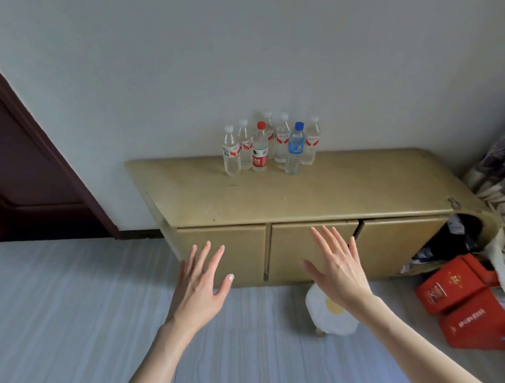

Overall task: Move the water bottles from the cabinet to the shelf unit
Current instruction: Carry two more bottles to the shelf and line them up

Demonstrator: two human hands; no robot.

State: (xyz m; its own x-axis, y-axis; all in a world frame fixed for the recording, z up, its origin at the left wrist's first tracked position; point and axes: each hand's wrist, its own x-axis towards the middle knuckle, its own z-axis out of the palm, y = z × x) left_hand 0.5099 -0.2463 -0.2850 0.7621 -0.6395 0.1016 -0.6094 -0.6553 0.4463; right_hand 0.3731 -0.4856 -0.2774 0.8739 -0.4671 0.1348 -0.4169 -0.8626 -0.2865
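Head view, looking down: the left hand is spread wide, fingers splayed, palm facing away, holding nothing and touching nothing; the right hand is likewise fully open and empty, raised in front of the cabinet's doors; both bare forearms reach up from the bottom edge. Seven water bottles stand upright in a tight cluster at the back of the tan cabinet, close to the white wall; most carry white caps, one a red cap and one a blue cap, the last two standing toward the front of the group. The hands are well apart from the bottles, with the bare cabinet top between them. Three door fronts run along the cabinet's face; its right end is open, with dark items inside. Red boxes lie on the pale floor at the right beside bunched fabric; a white-and-yellow slipper shows under the right wrist; a dark door stands at the left.
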